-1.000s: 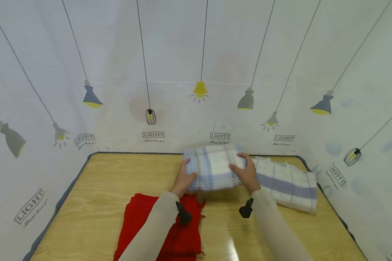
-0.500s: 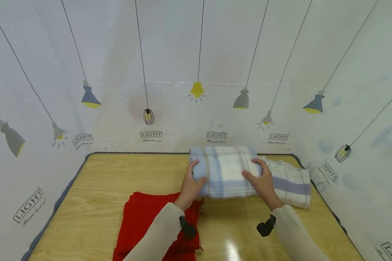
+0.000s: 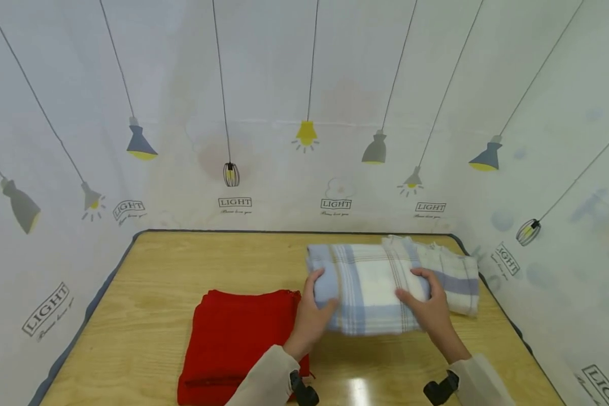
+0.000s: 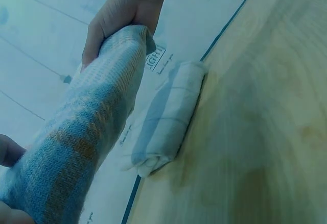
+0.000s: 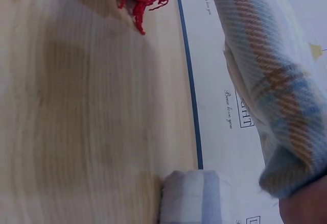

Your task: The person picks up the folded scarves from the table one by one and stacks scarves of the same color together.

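Both hands grip a folded light-blue and white plaid scarf (image 3: pixel 373 287) by its two ends. My left hand (image 3: pixel 312 318) holds the blue left end, thumb on the near face. At the opposite end, my right hand (image 3: pixel 433 307) pinches the fold the same way. In the left wrist view the scarf (image 4: pixel 97 106) hangs above the table, with the right hand (image 4: pixel 127 12) at its far end. The right wrist view shows the scarf's tan-striped edge (image 5: pixel 271 71) raised over the wood. The fingers behind the cloth are hidden.
A folded red scarf (image 3: pixel 241 327) with fringe lies on the wooden table (image 3: pixel 147 316), left of the hands. Behind the held scarf, at the back right, a folded white scarf (image 3: pixel 459 282) with a purple stripe is partly covered. A lamp-printed wall sheet (image 3: pixel 264 113) surrounds the table.
The plaid scarf, held in both hands, has come nearer and moved right, away from the back edge. More of the red scarf shows. The camera view has shifted slightly.
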A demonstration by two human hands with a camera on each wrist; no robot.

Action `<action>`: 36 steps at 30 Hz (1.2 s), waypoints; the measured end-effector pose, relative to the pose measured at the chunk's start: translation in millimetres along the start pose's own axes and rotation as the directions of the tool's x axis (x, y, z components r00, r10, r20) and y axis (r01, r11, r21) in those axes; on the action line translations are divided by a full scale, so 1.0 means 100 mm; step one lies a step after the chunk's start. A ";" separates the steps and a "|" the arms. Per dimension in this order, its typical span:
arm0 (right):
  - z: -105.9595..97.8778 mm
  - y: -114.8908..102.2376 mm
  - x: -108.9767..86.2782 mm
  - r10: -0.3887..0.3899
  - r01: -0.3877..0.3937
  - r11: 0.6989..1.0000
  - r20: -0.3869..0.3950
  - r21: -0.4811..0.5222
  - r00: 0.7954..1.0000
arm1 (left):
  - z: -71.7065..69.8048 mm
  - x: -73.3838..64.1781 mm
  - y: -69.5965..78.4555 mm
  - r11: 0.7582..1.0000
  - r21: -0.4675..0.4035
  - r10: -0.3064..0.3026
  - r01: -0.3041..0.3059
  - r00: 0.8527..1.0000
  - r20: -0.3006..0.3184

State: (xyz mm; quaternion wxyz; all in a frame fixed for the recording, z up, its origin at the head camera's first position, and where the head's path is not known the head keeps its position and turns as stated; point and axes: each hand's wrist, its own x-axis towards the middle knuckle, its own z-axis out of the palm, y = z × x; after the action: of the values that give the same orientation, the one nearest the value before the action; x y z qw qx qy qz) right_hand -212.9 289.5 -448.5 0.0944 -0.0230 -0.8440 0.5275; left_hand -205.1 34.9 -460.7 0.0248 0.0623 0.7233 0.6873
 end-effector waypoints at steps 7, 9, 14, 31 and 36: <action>-0.04 0.19 -0.18 0.031 -0.031 0.999 -0.002 -0.036 1.000 | 0.14 -0.18 -0.18 1.000 0.026 0.016 -0.016 1.000 -0.017; -0.04 0.25 -0.23 0.063 -0.063 0.997 -0.002 -0.034 0.998 | 0.18 -0.21 -0.26 0.999 0.044 0.020 -0.019 1.000 -0.024; 0.01 0.43 -0.36 0.123 -0.124 0.992 -0.005 -0.038 0.992 | 0.24 -0.28 -0.43 0.995 0.096 0.040 -0.034 0.998 -0.055; 0.31 0.92 -0.57 0.101 -0.103 0.993 -0.024 -0.058 0.995 | 0.21 -0.40 -0.99 0.997 0.065 -0.043 0.043 0.999 -0.012; 0.30 0.90 -0.54 0.092 -0.093 0.994 -0.025 -0.057 0.995 | 0.12 -0.33 -1.03 0.991 0.128 -0.060 0.050 0.995 0.075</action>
State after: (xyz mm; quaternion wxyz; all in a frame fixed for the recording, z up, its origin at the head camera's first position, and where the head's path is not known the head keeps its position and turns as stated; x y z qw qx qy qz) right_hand -171.1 294.7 -549.0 0.0785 -0.0706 -0.8560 0.5061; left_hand -176.8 37.9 -565.8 0.0685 0.0708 0.7650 0.6364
